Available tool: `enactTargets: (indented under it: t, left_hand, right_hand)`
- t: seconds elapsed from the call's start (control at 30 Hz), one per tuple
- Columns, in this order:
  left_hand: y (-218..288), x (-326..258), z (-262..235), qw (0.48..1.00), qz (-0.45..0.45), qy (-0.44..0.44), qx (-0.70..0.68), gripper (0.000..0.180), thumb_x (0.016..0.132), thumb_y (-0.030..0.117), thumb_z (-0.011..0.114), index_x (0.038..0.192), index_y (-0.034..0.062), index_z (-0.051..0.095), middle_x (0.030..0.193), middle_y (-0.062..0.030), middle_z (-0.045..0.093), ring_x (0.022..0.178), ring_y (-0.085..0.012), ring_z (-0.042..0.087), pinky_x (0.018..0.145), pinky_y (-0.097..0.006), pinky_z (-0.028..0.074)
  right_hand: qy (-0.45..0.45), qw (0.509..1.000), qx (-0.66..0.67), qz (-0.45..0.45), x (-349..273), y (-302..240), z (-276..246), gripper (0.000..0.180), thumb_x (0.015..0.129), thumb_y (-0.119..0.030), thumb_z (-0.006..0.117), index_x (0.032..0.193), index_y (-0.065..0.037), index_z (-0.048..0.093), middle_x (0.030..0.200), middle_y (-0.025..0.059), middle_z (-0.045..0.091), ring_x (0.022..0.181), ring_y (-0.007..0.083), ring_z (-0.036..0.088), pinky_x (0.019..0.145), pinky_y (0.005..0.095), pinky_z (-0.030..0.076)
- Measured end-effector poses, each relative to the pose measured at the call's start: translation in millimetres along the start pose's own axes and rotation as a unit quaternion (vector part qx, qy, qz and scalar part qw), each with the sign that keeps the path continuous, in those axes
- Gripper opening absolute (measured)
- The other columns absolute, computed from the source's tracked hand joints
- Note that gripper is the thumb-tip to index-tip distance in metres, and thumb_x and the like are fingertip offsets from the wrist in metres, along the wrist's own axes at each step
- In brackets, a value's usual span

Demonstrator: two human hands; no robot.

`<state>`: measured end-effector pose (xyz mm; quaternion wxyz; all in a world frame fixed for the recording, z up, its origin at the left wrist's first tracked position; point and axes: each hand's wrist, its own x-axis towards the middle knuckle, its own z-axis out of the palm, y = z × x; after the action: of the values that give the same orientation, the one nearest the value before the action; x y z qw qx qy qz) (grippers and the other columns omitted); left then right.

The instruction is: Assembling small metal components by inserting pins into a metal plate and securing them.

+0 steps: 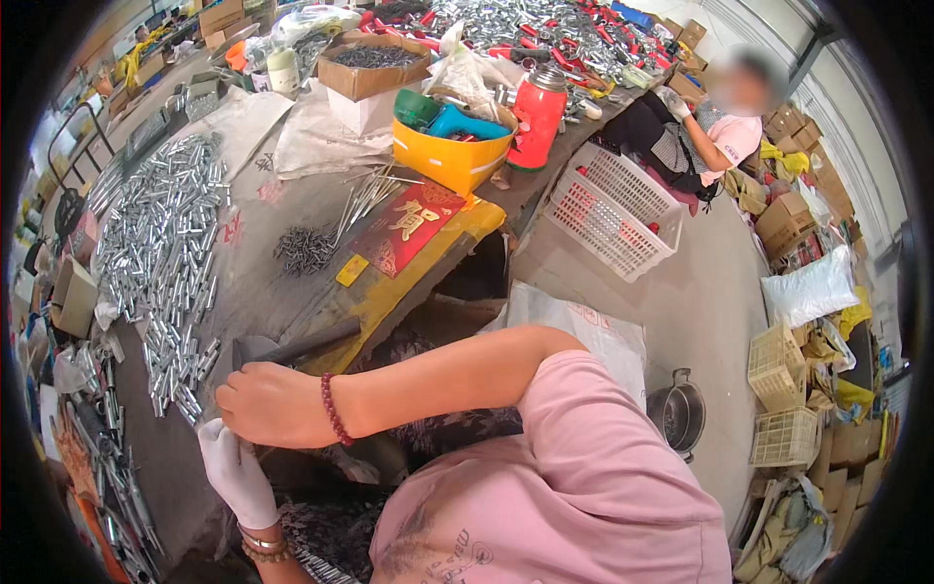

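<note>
My right hand (pixel 265 404), bare and with a red bead bracelet on its wrist, is closed, its fingers curled downward. Just below it, my left hand (pixel 235 474) wears a white glove, its fingers bent and pressed together against the right hand's fingertips. Whatever lies between the fingers is hidden. Past the right hand is a dark rod-like handle (pixel 321 339) beside a flat grey piece (pixel 255 348). A long heap of shiny metal tubes (pixel 165 243) spreads over the table, its near end close to both hands.
A pile of small dark screws (pixel 306 250), thin metal rods (pixel 365 204) and a red printed card (pixel 409 226) lie ahead. Behind stand a yellow box (pixel 448 161) and a red flask (pixel 537 117). A white crate (pixel 613 214) is on the floor near a seated person (pixel 720 136).
</note>
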<state>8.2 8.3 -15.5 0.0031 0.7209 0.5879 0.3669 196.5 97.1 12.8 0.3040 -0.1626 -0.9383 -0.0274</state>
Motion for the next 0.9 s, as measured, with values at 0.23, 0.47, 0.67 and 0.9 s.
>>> enactTargets:
  t: [0.23,0.47,0.67,0.9]
  left_hand:
    - [2.0,-0.4,-0.1,0.998,-0.025,0.002,-0.049,0.015,0.09,-0.006,0.074,0.104,-0.0033,0.068,0.102,-0.0129,0.062,0.097,-0.031,0.062,0.088,-0.04,0.052]
    - [2.0,-2.5,-0.7,0.996,-0.056,0.014,-0.075,0.012,0.093,-0.002,0.075,0.101,-0.0033,0.067,0.101,-0.0109,0.06,0.097,-0.0292,0.061,0.089,-0.039,0.051]
    - [-0.8,5.2,3.9,0.997,-0.045,0.01,-0.058,0.01,0.093,-0.002,0.074,0.1,-0.0031,0.067,0.102,-0.0115,0.059,0.1,-0.0301,0.06,0.093,-0.04,0.05]
    - [5.5,-8.1,-7.2,0.998,-0.033,0.05,-0.02,0.013,0.087,-0.006,0.074,0.099,-0.002,0.07,0.101,-0.0134,0.066,0.099,-0.0329,0.065,0.091,-0.042,0.054]
  right_hand:
    - [0.113,0.991,0.052,0.058,-19.0,-2.6,11.6,0.015,0.082,-0.018,0.071,0.094,-0.008,0.067,0.099,0.0047,0.057,0.095,0.0235,0.061,0.082,0.036,0.049]
    - [0.124,0.99,0.004,0.061,-19.1,-8.6,7.9,0.011,0.084,-0.018,0.069,0.092,-0.01,0.067,0.096,0.0031,0.056,0.096,0.0216,0.059,0.085,0.0353,0.047]
    - [0.128,0.989,-0.053,0.053,-18.6,-9.0,17.7,0.009,0.085,-0.019,0.068,0.09,-0.011,0.067,0.093,0.0023,0.057,0.095,0.0204,0.058,0.085,0.0351,0.046]
    - [0.023,0.997,0.029,0.065,-14.2,-20.4,3.2,0.007,0.087,-0.019,0.069,0.088,-0.012,0.067,0.095,0.0045,0.063,0.094,0.0232,0.062,0.09,0.0383,0.046]
